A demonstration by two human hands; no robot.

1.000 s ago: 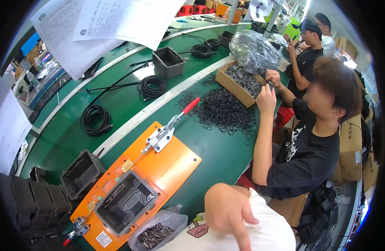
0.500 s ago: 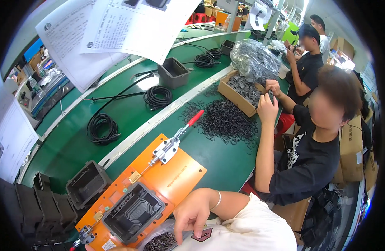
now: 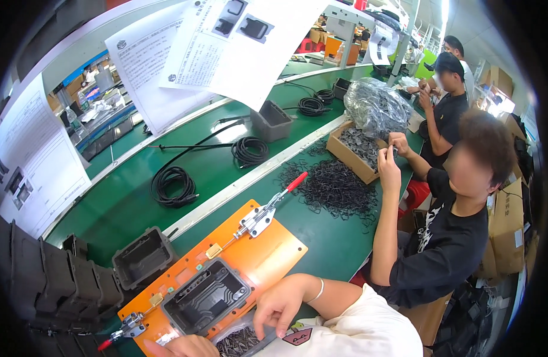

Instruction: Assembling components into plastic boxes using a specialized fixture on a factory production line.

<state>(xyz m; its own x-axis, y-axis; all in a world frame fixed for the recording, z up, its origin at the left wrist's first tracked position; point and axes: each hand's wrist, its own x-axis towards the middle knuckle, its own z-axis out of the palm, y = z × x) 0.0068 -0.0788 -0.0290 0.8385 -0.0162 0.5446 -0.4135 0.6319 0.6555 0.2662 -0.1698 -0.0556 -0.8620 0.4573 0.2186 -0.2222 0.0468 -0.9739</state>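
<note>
A dark grey plastic box (image 3: 207,297) lies open side up in an orange fixture plate (image 3: 280,247). Toggle clamps with red handles, one (image 3: 259,220) at the far end and another (image 3: 131,326) at the near end, flank it. Just right of the box, a clear bag of small metal pins or screws (image 3: 238,340) rests close to my body. My right hand (image 3: 283,304) hovers beside this bag, its fingers pointing down and apart, with nothing visible in them. At the bottom edge, my left hand (image 3: 187,346) is partly cut off near the fixture's near end; its fingertips are hidden.
Another grey box (image 3: 144,257) stands left of the fixture, beside stacked boxes (image 3: 54,273). Beyond lie a pile of black clips (image 3: 339,187), a carton of grey parts (image 3: 348,156) and coiled cables (image 3: 174,185). Paper sheets (image 3: 226,59) hang overhead. A co-worker (image 3: 440,232) sits at right.
The view has shifted, so the scene sits further right and slightly lower. More of my left hand has come in at the bottom edge. My right hand stays near the bag.
</note>
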